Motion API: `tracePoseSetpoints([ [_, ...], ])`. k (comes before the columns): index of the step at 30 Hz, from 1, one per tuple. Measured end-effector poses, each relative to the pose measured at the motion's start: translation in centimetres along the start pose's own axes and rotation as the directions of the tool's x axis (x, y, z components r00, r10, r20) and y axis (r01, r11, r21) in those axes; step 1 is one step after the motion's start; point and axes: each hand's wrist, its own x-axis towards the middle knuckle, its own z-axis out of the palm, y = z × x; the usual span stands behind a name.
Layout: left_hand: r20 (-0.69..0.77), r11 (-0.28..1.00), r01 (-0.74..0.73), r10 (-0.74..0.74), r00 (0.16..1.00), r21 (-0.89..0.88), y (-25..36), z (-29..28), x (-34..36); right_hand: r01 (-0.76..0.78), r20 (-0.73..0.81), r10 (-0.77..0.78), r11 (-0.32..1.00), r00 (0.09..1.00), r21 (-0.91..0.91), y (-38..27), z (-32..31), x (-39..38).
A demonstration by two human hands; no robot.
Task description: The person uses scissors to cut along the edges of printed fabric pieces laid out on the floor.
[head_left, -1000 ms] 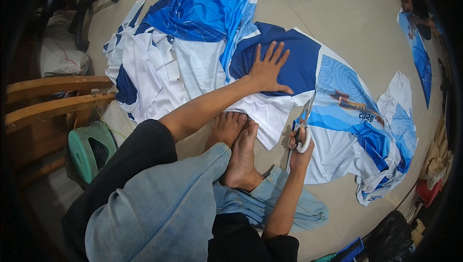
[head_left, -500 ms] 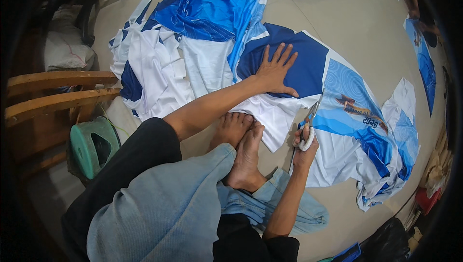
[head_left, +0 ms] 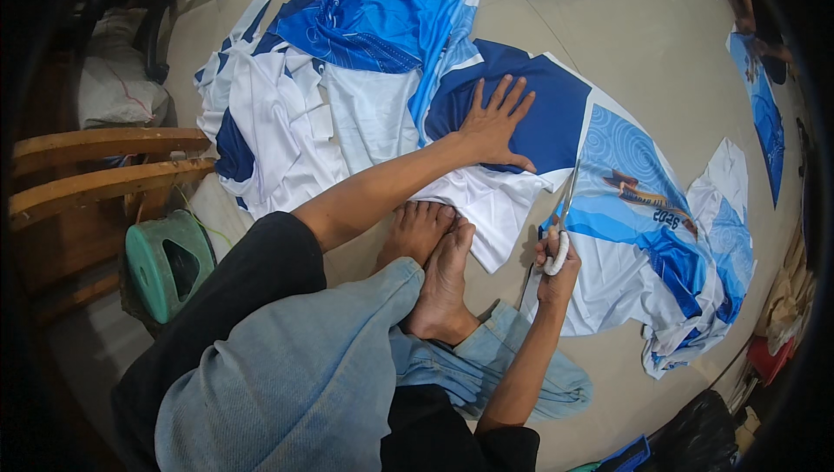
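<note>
My left hand [head_left: 499, 127] lies flat with fingers spread on a dark blue panel of printed fabric [head_left: 556, 116] on the floor. In my right hand [head_left: 556, 276] is a pair of scissors [head_left: 569, 196], its handle loop wrapped in white. Their blades point away from me, along the white strip between the dark blue panel and a light blue printed panel [head_left: 621, 155]. The blades look nearly closed. White cloth [head_left: 491, 211] hangs off the near side of the dark blue panel, close to my bare feet.
Left of my hands lie heaped white fabric pieces [head_left: 287, 124] and bright blue cloth [head_left: 365, 16]. A wooden bench [head_left: 113, 142] and a green stool [head_left: 165, 263] stand at the left. Another person's hand [head_left: 769, 48] touches blue fabric at the far right. A black bag [head_left: 695, 428] sits lower right.
My right hand has shifted slightly to the right with the scissors, and the blades have drawn closer together. My left hand stays flat in nearly the same place.
</note>
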Motion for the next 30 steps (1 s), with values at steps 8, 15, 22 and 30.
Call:
tracePoseSetpoints([
  [8, 0.01, 1.0, -0.003, 0.003, 1.0, -0.004, 0.3, -0.3, 0.0, 0.03, -0.015, -0.03, 0.999, 0.999, 0.04, -1.5, 1.3, 2.1],
  [15, -0.031, 1.0, -0.018, 0.017, 0.999, -0.013, 0.0, 0.2, -0.2, 0.044, -0.019, -0.044, 0.999, 0.999, 0.017, -1.2, 1.4, 2.9],
  [22, -0.012, 1.0, -0.015, 0.015, 1.0, -0.009, 0.2, -0.2, -0.1, 0.044, -0.015, -0.044, 0.999, 0.999, 0.029, -2.2, 1.5, 2.7],
  [30, 0.019, 1.0, -0.008, 0.008, 1.0, -0.009, 0.3, -0.5, 0.0, 0.041, 0.028, -0.043, 0.997, 0.999, 0.072, -3.1, 1.5, 5.1],
])
